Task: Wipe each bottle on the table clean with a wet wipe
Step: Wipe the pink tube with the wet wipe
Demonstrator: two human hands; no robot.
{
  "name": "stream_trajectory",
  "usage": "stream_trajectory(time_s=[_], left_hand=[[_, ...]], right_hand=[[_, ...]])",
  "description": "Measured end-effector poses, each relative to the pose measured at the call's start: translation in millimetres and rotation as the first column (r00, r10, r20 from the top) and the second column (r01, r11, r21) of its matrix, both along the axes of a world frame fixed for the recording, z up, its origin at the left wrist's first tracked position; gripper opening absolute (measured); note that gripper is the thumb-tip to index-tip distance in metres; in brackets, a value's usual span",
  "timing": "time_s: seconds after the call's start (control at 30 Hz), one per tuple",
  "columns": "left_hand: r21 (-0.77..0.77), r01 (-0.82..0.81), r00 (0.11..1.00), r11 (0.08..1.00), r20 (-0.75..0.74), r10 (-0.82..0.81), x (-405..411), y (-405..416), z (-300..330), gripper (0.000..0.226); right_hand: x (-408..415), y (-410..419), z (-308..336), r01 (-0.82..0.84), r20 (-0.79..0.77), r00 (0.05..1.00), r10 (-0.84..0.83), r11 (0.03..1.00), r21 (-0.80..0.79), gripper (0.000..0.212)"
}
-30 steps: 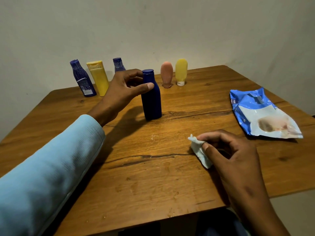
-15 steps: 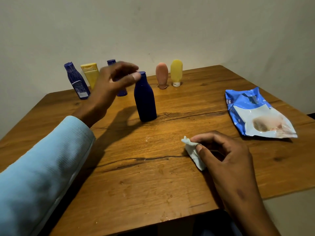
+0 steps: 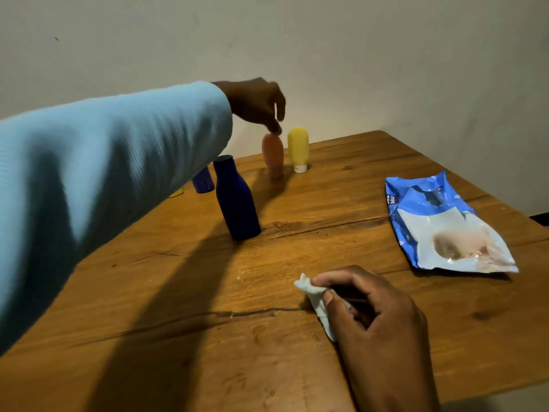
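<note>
Head view: left hand (image 3: 258, 104) fingertips pinch top of pink bottle (image 3: 272, 156); right hand (image 3: 375, 315) grasps crumpled wipe (image 3: 315, 301) on table (image 3: 178, 292).

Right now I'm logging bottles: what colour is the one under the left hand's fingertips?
Peach-pink bottle, clearest in the head view.

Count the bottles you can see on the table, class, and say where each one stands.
4 show clearly: dark blue bottle mid-table, pink bottle under the left hand, yellow bottle beside it, a blue bottle half hidden behind the sleeve. A yellow sliver hints at more hidden.
</note>
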State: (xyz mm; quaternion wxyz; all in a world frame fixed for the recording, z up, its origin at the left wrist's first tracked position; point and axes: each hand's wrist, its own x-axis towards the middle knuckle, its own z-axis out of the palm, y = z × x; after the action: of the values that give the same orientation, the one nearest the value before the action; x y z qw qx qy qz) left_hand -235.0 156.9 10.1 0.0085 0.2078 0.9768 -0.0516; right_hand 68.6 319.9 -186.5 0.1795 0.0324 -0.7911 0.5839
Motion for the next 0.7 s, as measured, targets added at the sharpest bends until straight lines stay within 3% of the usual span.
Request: stream_trajectory(time_s=[0.13,0.23,0.4,0.7], left_hand=[[-0.117,-0.004,0.993,0.993,0.114,0.018,-26,-18,-21,0.043],[-0.135,0.041,0.993,0.99,0.115,-0.025,-34,-33,-31,0.041],[-0.053,0.086,0.996,0.995,0.027,-0.085,-38,-44,-36,0.021],[0.187,0.073,0.993,0.98,-0.103,-0.054,1,-64,27,0.018]], right_hand=[[-3,-1,-4,0.033,-0.06,0.998,-0.031,0.999,0.036,0.044],[-5,0,-7,0.033,-0.076,0.997,-0.03,0.999,0.036,0.047],[-6,1,-5,0.034,-0.101,0.995,-0.028,0.997,0.064,0.046],[-5,0,-4,0.026,-0.032,0.999,-0.025,0.998,0.057,0.044]])
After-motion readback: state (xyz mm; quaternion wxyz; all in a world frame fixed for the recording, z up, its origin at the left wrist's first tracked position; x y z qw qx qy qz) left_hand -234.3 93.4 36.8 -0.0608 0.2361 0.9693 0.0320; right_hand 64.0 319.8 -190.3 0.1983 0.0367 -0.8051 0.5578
